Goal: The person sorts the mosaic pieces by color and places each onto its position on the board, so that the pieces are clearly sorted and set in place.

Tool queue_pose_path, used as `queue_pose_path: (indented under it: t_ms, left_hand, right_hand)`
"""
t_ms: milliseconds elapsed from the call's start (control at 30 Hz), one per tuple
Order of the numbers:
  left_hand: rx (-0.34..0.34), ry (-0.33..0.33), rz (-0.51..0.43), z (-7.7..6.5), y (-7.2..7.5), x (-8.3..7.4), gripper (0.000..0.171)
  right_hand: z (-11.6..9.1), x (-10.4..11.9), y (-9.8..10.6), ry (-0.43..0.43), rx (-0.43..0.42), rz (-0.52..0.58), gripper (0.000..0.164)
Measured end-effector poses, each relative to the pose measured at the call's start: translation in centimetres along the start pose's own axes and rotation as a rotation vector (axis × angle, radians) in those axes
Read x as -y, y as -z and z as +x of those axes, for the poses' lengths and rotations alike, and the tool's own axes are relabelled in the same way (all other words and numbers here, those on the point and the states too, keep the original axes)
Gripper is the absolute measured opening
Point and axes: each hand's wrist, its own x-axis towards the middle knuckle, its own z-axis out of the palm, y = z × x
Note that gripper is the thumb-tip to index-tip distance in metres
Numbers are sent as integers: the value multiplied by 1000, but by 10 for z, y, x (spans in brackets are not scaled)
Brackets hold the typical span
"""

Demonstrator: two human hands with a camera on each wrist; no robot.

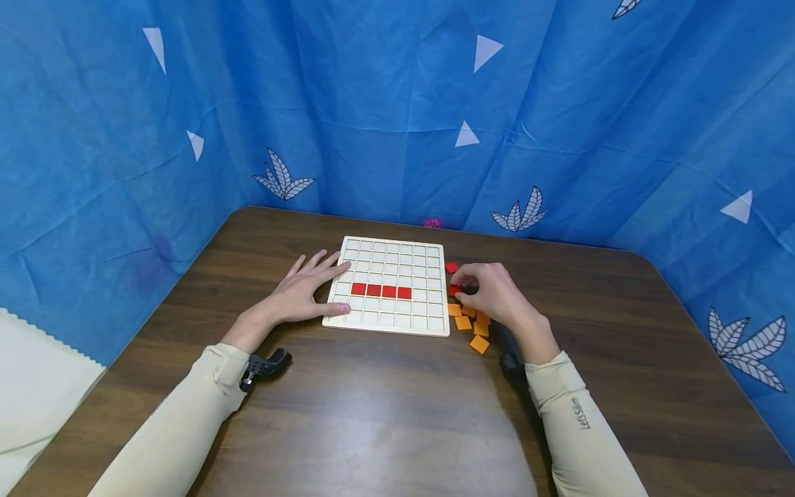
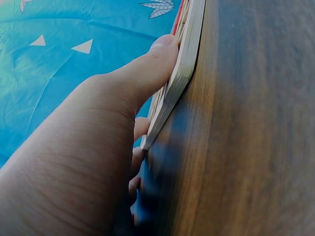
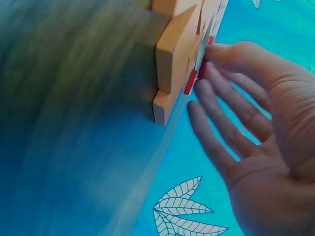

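Note:
A white grid board [image 1: 385, 321] lies on the table, with a row of several red square tiles [image 1: 374, 290] set in its cells. My left hand [image 1: 301, 293] rests spread over the board's left edge, fingers straight and thumb [image 2: 165, 46] on the rim. Just off the board's right edge, my right hand [image 1: 495, 293] pinches a red tile [image 1: 455, 290] between thumb and fingers. That tile [image 3: 203, 69] shows at the thumb tip in the right wrist view. Another red tile [image 1: 451, 267] lies a little farther back.
Several orange tiles [image 1: 479, 344] lie loosely, some overlapping, beside the board's right edge and below the right hand. The brown wooden table [image 1: 373, 407] ends at a blue curtain [image 1: 385, 103] behind and at the sides.

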Motion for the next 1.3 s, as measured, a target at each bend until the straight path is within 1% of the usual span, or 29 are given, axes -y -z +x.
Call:
queue_pose_path:
  t_ms: [167,400,500,600,700,767,867,1000,1300]
  left_hand:
    - [-1,1,-1,-1,1,0,97]
    - [4,1,-4,-1,0,2,97]
    - [5,2,-8,-1,1,1,97]
    - [7,4,-12,-1,2,0,97]
    - [7,3,-11,-1,1,2,96]
    - [6,3,-12,-1,1,2,96]
    - [2,0,-9,0,1,1,96]
    - [0,-4,-8,1,1,3,96]
    - [-1,-8,-15,1,0,5,96]
  right_hand:
    - [6,8,-3,53,-33,25,22]
    - [13,24,-7,52,-24,42,23]
    - [16,32,-9,66,-25,42,23]
    - [20,39,-11,87,-6,44,23]
    - [23,45,-15,92,32,40,23]
    - [25,47,-17,84,57,34,23]
    - [26,49,-20,66,72,13,22]
    - [27,49,-22,59,69,3,21]
    - [28,50,-24,78,69,8,21]
